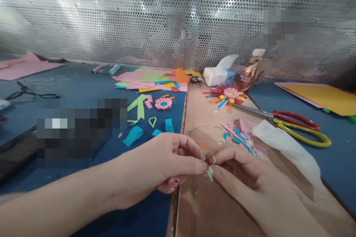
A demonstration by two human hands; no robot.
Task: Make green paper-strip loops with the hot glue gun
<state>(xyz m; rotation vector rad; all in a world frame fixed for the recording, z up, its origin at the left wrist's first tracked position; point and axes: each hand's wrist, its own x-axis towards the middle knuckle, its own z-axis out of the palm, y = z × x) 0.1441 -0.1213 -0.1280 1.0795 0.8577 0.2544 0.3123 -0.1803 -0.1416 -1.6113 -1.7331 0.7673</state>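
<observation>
Between my two hands is a thin green paper strip bent into a small loop. My left hand pinches it from the left with thumb and finger. From the right, my right hand pinches the same strip, and the fingertips of both hands nearly meet. Beyond my left hand lie blue paper strips, a green folded paper loop and a pink paper flower with a blue middle. Past my right hand is a pile of paper scraps.
Scissors with red and yellow handles lie at the right, near a white tissue. Farther back stand a bottle and a tissue pack, behind a multicoloured paper flower. Coloured paper sheets lie by the perforated metal panel.
</observation>
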